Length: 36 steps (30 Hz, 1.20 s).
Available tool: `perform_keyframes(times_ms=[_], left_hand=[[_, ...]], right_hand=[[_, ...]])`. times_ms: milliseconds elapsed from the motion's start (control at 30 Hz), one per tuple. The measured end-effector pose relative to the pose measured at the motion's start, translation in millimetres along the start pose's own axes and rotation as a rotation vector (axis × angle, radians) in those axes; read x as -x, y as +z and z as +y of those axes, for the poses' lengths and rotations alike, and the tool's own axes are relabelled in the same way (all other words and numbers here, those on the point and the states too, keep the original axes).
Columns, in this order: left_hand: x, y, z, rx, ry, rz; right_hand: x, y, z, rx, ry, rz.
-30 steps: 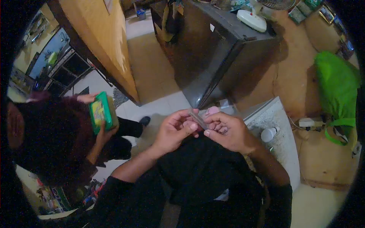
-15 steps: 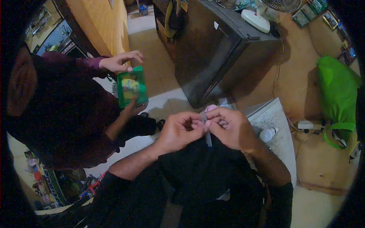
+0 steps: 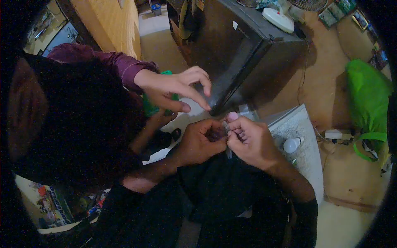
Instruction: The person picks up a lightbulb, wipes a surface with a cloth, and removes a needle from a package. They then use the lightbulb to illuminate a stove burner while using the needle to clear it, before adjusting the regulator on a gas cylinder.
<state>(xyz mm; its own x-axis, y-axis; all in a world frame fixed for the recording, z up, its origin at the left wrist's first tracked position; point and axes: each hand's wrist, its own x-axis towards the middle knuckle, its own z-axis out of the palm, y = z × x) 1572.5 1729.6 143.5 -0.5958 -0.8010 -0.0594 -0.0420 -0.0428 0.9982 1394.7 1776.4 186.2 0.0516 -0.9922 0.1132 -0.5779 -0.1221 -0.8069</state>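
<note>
My left hand [image 3: 204,140] and my right hand [image 3: 250,140] meet in front of my dark clothing, fingertips pinched on a small clear strip [image 3: 229,153] that hangs down between them. A round pink thing [image 3: 233,116] shows just beyond the fingertips; whether it is joined to the strip, I cannot tell. To the left, another person's hand [image 3: 173,87], in a maroon sleeve, reaches out with spread fingers near my left hand. That person's other hand is at a green packet [image 3: 151,106], mostly hidden behind the reaching arm.
A dark fridge [image 3: 231,45] stands ahead, with a fan base [image 3: 278,20] on top. At the right, a white bulb-like object [image 3: 292,145] lies on a speckled surface [image 3: 306,165]. A green bag [image 3: 366,91] hangs farther right, near a power strip [image 3: 338,134].
The other person has leaned closer and stretched one hand off the green packet toward my hands. The packet has shifted right and is now largely covered. My hands have barely moved.
</note>
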Motion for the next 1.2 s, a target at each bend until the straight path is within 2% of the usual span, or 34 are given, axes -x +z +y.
perform_keyframes(times_ms=[167, 233, 333, 467, 533, 733, 800, 1033, 1133, 1167, 1200], left_hand=[[0, 3, -2, 0.002, 0.049, 0.062], [-1, 2, -5, -0.002, 0.134, 0.076], [0, 1, 1, -0.1, 0.14, 0.104], [0, 3, -4, -0.041, 0.107, 0.107], [1, 3, -1, -0.133, 0.136, 0.11], [-4, 10, -8, -0.16, 0.186, 0.137], [-3, 12, -6, -0.192, 0.203, 0.143], [-2, 9, -7, -0.236, 0.257, 0.147], [1, 11, -10, -0.198, 0.276, 0.155], [1, 11, -10, -0.197, 0.277, 0.154], [0, 11, -8, -0.207, 0.194, 0.159]], right_hand=[[4, 0, 2, -0.095, 0.081, 0.01], [4, 0, 1, -0.106, 0.082, 0.011], [4, 0, 1, -0.142, 0.091, 0.017], [2, -1, 0, -0.065, 0.058, -0.017], [1, -1, -1, -0.054, 0.053, -0.026], [-7, -2, 4, 0.16, -0.154, 0.048], [-8, -2, 7, 0.087, -0.13, -0.024], [-10, 2, -1, 0.075, -0.049, -0.042], [-10, 1, -6, 0.165, -0.069, -0.03], [-11, 0, -1, 0.089, 0.0, -0.059], [-11, -2, 2, 0.013, 0.069, -0.088]])
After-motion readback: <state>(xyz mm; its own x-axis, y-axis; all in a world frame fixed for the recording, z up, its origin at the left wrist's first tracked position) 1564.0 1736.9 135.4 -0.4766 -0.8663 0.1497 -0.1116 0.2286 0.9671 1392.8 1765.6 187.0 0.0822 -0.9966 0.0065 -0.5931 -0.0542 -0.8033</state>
